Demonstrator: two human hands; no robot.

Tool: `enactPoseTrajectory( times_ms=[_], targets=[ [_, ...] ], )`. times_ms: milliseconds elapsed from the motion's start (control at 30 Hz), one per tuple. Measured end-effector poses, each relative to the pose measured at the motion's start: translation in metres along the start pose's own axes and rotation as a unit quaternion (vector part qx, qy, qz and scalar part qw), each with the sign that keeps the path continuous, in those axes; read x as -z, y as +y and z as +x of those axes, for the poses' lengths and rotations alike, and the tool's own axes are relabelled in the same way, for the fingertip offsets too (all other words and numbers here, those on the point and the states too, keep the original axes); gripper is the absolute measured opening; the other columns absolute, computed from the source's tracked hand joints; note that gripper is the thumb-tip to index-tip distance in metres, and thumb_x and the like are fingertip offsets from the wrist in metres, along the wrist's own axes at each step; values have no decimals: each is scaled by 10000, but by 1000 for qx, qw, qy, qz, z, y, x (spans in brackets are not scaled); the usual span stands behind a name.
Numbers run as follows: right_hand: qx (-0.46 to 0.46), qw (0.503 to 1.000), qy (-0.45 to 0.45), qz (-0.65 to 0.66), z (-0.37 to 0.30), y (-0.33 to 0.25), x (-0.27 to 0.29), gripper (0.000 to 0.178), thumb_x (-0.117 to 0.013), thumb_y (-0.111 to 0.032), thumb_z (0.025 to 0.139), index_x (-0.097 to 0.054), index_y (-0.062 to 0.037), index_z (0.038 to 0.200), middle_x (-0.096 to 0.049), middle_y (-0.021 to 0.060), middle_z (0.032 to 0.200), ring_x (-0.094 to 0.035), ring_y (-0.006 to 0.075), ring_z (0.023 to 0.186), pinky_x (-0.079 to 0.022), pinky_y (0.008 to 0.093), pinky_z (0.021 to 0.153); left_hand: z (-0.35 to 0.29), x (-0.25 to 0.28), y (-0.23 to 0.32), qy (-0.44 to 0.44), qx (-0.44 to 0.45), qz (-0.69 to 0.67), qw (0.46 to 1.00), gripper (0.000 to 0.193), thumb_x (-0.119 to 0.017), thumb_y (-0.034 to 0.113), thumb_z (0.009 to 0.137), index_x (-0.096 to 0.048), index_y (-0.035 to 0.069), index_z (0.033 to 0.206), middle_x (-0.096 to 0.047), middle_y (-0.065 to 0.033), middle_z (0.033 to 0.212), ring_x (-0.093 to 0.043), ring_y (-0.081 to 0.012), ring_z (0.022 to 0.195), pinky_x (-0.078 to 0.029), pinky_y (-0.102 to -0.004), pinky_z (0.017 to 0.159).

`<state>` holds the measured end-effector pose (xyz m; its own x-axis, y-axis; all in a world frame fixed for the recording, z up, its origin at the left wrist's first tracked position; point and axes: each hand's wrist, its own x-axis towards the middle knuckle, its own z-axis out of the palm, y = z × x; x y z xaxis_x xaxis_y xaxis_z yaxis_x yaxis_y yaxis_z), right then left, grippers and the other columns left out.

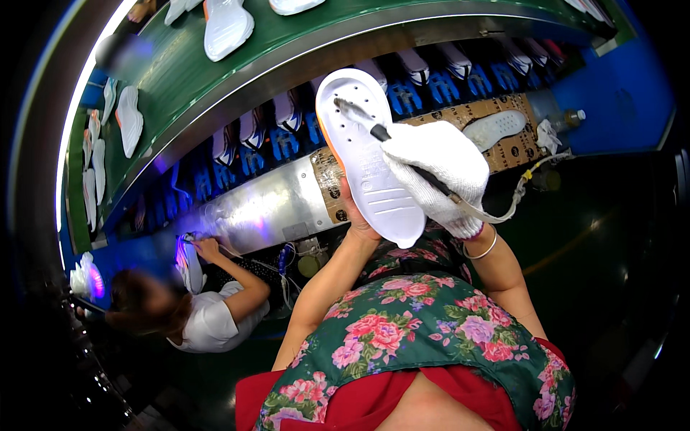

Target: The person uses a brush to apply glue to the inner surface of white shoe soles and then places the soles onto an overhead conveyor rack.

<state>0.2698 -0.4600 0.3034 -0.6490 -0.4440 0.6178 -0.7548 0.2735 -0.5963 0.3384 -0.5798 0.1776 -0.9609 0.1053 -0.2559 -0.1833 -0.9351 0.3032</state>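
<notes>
A white shoe sole (368,169) with an orange edge is held up in front of me, its inner face with small holes and ridges toward me. My bare left hand (359,217) grips it from the left side and below, most fingers hidden behind it. In my right hand (444,172), covered by a white knitted glove, is a brush (352,110) with a dark handle. Its bristles lie over the holed end of the sole, apparently touching. From the handle's rear runs a pale tube (512,208) off to the right.
Ahead, a green conveyor belt (302,34) carries several soles. Beneath it, shoes (251,129) stand in a row. Cardboard (517,108) on the metal shelf (273,205) bears another pale sole (496,129). A co-worker (215,316) handles a shoe at left.
</notes>
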Motion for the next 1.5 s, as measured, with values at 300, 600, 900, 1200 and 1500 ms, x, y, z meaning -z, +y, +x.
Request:
enactPoseTrajectory(
  times_ms=[300, 600, 900, 1200, 1500],
  targets=[
    [-48, 999, 1, 15, -10, -17, -8, 337, -703, -60, 795, -703, -56, 1132, -703, 108, 1120, -672, 281, 1016, -518, 387, 902, 4, 18, -19, -22, 53, -27, 998, 988, -615, 740, 767, -342, 144, 1507, -459, -115, 1468, -470, -307, 1328, -397, -496, 1110],
    [-115, 987, 90, 60, -10, -27, -28, 249, -732, 7, 758, -729, 9, 1007, -729, 135, 997, -705, 246, 911, -559, 348, 810, 19, 40, -27, -17, 26, -82, 996, 974, -583, 752, 790, -336, 145, 1509, -448, -111, 1478, -456, -303, 1337, -383, -483, 1124],
    [-33, 995, 89, 26, -16, -17, -36, 212, -733, -44, 770, -746, -26, 981, -735, 132, 950, -710, 271, 877, -552, 363, 802, 19, 20, -9, 18, -50, -34, 998, 916, -539, 730, 838, -307, 155, 1513, -463, -109, 1454, -470, -293, 1320, -383, -471, 1122],
    [-104, 987, 32, 114, -34, -13, -40, 293, -706, -78, 818, -693, -31, 1107, -679, 151, 1124, -664, 281, 1012, -524, 362, 902, 18, 5, 21, -26, -78, -14, 996, 985, -466, 821, 809, -298, 143, 1503, -525, -191, 1346, -519, -350, 1253, -473, -505, 1026],
    [-250, 925, 41, 282, -47, -16, -52, 292, -737, -86, 794, -731, -48, 1084, -717, 117, 1094, -690, 269, 1011, -539, 374, 899, 19, 4, 40, -130, -79, -161, 975, 930, -465, 803, 830, -403, 98, 1432, -533, -148, 1349, -559, -480, 1121, -506, -634, 897]
  ],
)
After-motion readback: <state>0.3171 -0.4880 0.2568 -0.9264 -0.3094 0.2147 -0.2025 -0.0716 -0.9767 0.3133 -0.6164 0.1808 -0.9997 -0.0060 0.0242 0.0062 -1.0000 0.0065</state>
